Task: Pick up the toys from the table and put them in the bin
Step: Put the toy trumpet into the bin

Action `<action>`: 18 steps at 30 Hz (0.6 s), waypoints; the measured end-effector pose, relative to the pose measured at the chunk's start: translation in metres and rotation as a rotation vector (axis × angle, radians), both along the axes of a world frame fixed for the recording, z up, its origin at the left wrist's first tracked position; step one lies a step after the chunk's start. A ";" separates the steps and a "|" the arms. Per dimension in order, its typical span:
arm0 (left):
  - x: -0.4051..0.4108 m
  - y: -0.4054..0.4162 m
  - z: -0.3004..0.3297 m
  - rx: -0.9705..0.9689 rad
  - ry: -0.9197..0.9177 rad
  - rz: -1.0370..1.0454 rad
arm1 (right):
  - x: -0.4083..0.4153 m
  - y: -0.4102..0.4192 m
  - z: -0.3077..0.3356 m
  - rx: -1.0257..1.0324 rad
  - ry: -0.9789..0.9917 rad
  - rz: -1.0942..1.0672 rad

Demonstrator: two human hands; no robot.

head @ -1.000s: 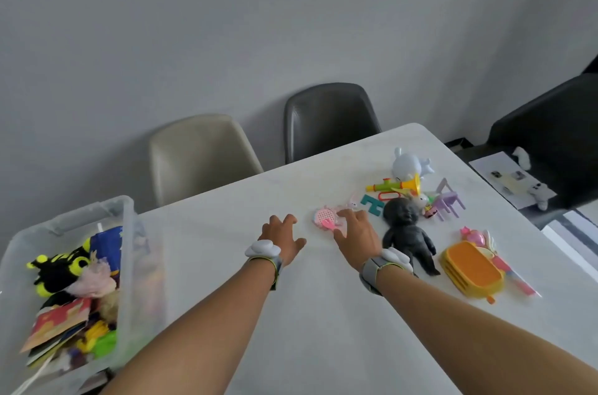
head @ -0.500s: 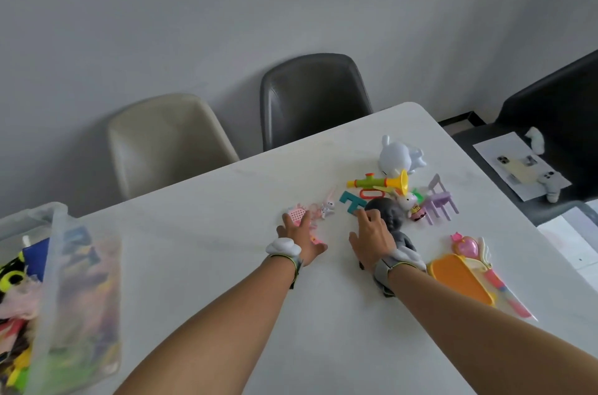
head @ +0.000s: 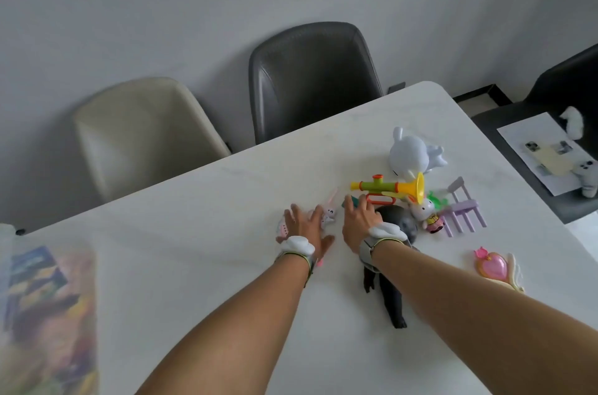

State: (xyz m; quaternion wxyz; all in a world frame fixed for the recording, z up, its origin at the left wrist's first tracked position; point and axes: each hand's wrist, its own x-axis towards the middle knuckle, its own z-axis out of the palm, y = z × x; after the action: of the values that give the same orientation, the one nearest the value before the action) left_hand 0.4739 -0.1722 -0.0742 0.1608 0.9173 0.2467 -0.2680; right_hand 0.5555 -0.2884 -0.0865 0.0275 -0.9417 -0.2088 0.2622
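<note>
Two hands: left hand point(head: 304, 226) was laid flat on pink toy point(head: 283, 229); right hand point(head: 359, 222) was spread flat over teal letter point(head: 353, 199), for pickup.
Bin point(head: 48, 313): at nine o'clock, filling awaited.

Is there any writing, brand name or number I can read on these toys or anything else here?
None can be read.
Sheet of paper on the side table: small pictures, any print too small to read.
Clear bin at the left: colourful contents blurred, no lettering legible.
Toy trumpet, purple toy chair: no markings visible.
</note>
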 end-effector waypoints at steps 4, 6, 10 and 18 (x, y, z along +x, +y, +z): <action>-0.009 0.004 -0.008 0.108 -0.066 0.006 | 0.007 0.004 -0.015 -0.031 -0.058 0.055; -0.017 0.008 -0.008 0.129 -0.045 -0.025 | 0.007 0.003 -0.015 -0.057 -0.089 0.069; -0.022 0.015 -0.010 0.051 -0.157 0.139 | -0.010 0.007 -0.019 -0.145 -0.093 0.115; -0.037 0.023 -0.007 0.047 -0.070 0.228 | -0.020 0.008 -0.018 -0.084 -0.035 0.156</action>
State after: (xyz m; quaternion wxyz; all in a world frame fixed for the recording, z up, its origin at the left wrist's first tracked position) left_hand 0.4369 -0.1493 -0.0810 0.1771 0.8956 0.3500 -0.2098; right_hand 0.5360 -0.2799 -0.1040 -0.0361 -0.9274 -0.2706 0.2557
